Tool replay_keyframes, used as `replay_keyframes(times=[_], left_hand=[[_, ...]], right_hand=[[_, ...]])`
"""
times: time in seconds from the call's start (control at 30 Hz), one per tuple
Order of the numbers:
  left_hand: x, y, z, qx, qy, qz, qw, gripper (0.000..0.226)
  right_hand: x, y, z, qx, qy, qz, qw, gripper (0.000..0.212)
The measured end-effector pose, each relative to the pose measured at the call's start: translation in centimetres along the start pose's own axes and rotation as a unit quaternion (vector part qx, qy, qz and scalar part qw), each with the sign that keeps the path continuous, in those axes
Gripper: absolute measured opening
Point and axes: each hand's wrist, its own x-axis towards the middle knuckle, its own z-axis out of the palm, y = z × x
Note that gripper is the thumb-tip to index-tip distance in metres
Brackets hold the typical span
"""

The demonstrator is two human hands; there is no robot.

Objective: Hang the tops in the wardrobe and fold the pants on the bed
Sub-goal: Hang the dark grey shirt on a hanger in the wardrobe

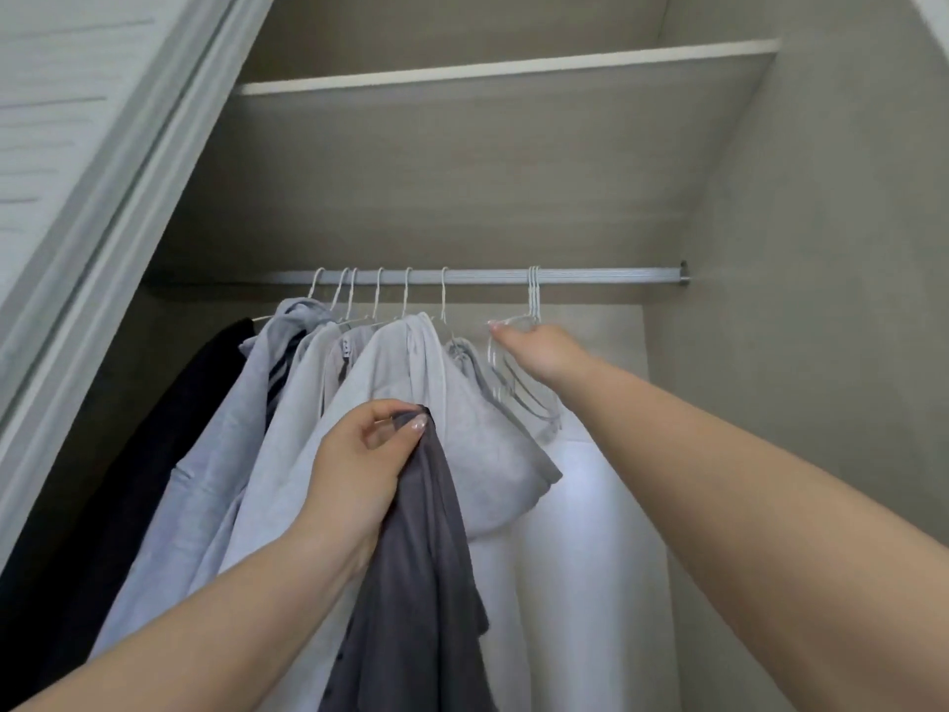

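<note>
I look up into the open wardrobe. My left hand [367,454] grips the top edge of a dark grey top [416,583], which hangs down from my fingers in front of the hung clothes. My right hand [539,352] reaches up to a small bunch of empty white hangers [534,300] on the metal rail [606,274]; its fingers curl round a hanger near the neck. Several light grey tops [308,413] and a black garment [195,403] hang on the left part of the rail.
A shelf [503,69] spans the wardrobe above the rail. The sliding door frame [118,197] runs along the left. The wardrobe's right wall [821,300] is bare, and a white back panel [590,506] shows below the empty hangers.
</note>
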Motion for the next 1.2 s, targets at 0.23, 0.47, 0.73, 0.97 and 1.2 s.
replay_keyframes(times=[0.23,0.47,0.73,0.97,1.2], left_hand=[[0.6,-0.8,0.2,0.011,0.001,-0.004,1.000,0.007],[0.3,-1.4,0.2,0.026,-0.012,-0.006,1.000,0.007],[-0.7,-1.1,0.5,0.026,-0.025,-0.018,0.999,0.011],[-1.7,-1.2,0.8,0.011,-0.033,-0.052,0.998,0.012],[-2.5,-1.3,1.1,0.008,-0.032,-0.077,0.997,0.011]], right_hand=[[2.1,1.4,3.6,-0.007,0.064,-0.030,0.997,0.051],[1.4,2.5,3.2,-0.033,0.223,-0.043,0.973,0.052],[1.9,3.3,1.0,0.017,0.161,-0.009,0.987,0.044],[2.5,4.0,-0.1,0.126,0.167,0.032,0.977,0.036],[2.3,5.3,-1.5,0.207,0.244,0.013,0.947,0.042]])
